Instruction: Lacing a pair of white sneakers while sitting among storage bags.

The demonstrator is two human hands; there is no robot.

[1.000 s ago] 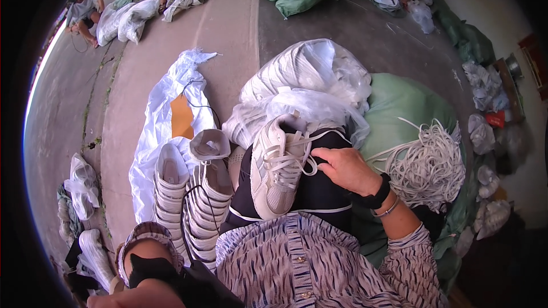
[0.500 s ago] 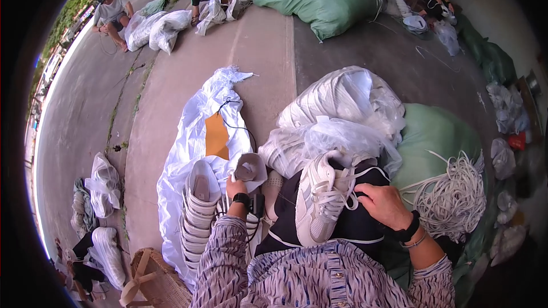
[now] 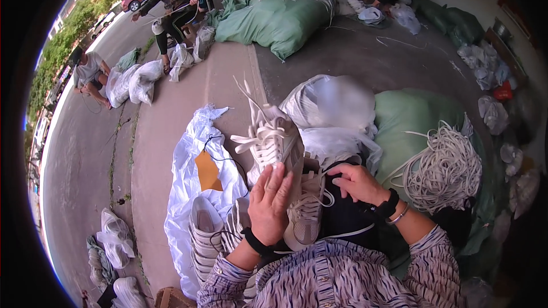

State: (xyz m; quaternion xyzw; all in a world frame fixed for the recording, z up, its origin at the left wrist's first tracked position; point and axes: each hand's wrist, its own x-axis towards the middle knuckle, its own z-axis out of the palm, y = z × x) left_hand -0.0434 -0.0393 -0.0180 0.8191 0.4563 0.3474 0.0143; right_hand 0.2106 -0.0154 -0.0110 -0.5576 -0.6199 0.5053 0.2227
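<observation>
My left hand (image 3: 270, 204) holds up a white lace-up sneaker (image 3: 273, 142), fingers laid over its front and thumb hidden. Its pale laces are tied in a bow, and the loose ends stick up. Below and right of it, a second white sneaker (image 3: 304, 217) lies on my dark-covered lap, toe toward me. My right hand (image 3: 358, 186) hovers beside that second shoe, index finger and thumb apart near its lace loop. No held thing shows in it.
Stacked pale shoes (image 3: 204, 234) stand at left on a white sack (image 3: 191, 137) with an orange tag (image 3: 209, 171). A lace heap (image 3: 442, 165) rests on a green sack (image 3: 399, 105) at right. Stuffed plastic bags (image 3: 314, 102) lie ahead. Other people sit farther off.
My left hand has moved from the shoe stack to my lap, and a laced sneaker is now raised in it. My right hand has shifted slightly left and up. The view has turned.
</observation>
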